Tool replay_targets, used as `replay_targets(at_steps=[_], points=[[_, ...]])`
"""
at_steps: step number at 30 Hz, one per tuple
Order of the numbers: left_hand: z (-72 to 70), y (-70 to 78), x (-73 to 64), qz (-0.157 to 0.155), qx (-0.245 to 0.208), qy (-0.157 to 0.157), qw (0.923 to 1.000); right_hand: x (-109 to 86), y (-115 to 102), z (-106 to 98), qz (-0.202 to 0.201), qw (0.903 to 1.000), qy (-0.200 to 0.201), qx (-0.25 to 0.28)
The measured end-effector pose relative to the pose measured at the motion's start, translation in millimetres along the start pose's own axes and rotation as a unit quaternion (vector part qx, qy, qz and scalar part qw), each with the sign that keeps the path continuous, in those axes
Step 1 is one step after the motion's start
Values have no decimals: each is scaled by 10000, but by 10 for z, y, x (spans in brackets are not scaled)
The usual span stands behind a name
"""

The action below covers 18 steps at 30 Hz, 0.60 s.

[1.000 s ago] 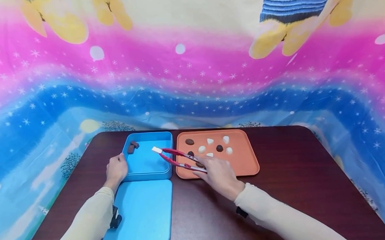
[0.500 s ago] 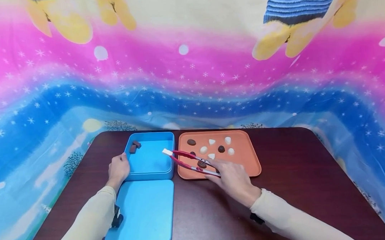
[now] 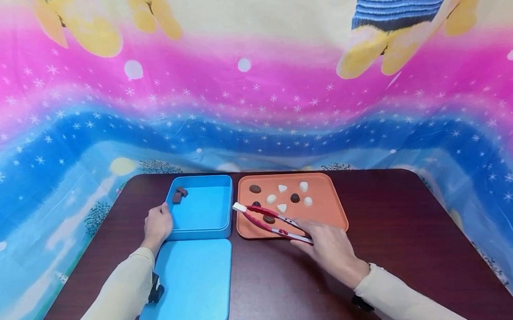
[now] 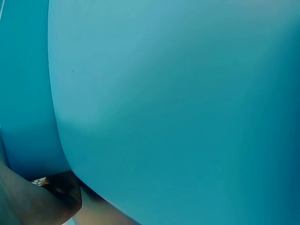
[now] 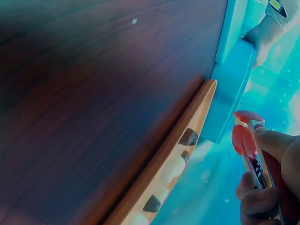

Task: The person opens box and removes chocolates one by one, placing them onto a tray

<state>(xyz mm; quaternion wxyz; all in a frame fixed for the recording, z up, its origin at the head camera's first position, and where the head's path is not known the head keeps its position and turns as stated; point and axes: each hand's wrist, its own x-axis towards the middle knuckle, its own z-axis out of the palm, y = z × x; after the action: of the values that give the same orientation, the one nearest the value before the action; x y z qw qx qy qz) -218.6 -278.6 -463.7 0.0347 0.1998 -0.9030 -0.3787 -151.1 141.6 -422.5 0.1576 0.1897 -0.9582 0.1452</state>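
The right hand (image 3: pixel 329 247) grips tongs (image 3: pixel 263 210) pinching a white piece (image 3: pixel 239 207) near the left edge of the tray (image 3: pixel 323 214). The left hand (image 3: pixel 158 224) holds the left side of the box (image 3: pixel 199 234).

No lettering, brand, number or sign can be read in any view. A small yellow patch (image 5: pixel 275 5) shows on the black wrist-worn device (image 3: pixel 155 291) at the off-white fabric sleeve (image 3: pixel 120 285), too tiny and blurred to make out.
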Motion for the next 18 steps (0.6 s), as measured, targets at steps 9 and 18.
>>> replay_targets(at_steps=[9, 18], points=[[2, 13, 5, -42, 14, 6, 10000, -133, 195, -105, 63, 9997, 127, -196], [1, 17, -5, -73, -79, -69, 9999, -272, 351, -201, -24, 9990, 246, -383]])
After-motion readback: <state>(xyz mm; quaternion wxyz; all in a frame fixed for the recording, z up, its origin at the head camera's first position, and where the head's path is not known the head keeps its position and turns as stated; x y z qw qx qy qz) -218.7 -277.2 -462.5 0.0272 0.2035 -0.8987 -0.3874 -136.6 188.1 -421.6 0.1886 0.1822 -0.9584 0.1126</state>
